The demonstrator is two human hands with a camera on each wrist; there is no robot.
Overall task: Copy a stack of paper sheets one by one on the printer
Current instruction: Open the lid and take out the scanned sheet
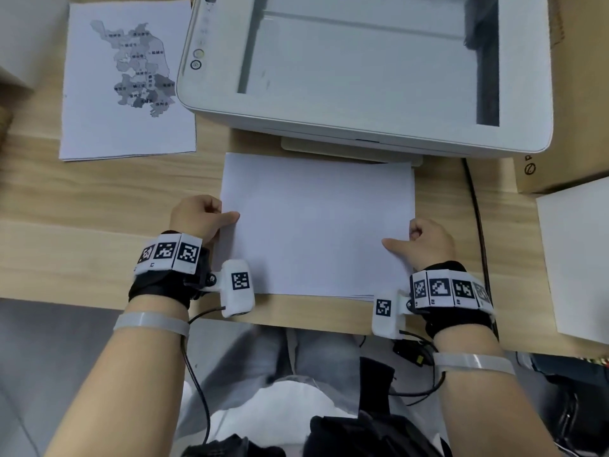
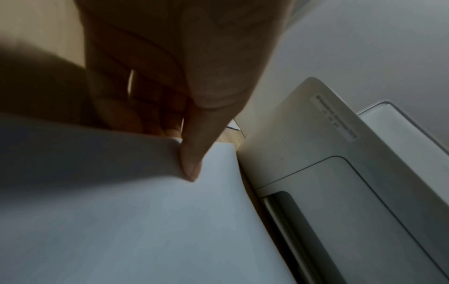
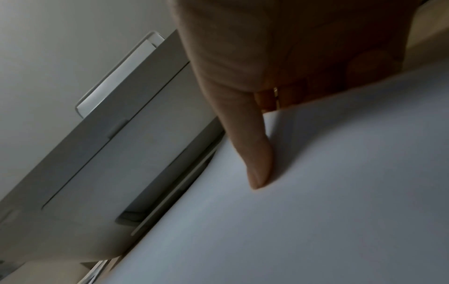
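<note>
Left hand point(image 1: 194, 214) and right hand point(image 1: 428, 242) each pinch a side edge of the top sheet point(image 1: 316, 222), thumbs above, fingers curled beneath. Stack lies on table point(image 1: 99, 199), just beyond fingers the printer point(image 1: 362, 61), lid open.

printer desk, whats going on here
A person is holding a white sheet over the paper stack in front of the printer. The left hand pinches its left edge and the right hand its right edge, thumbs on top. The scanner lid is open and the glass bare. A printed map page lies to the left.
</note>
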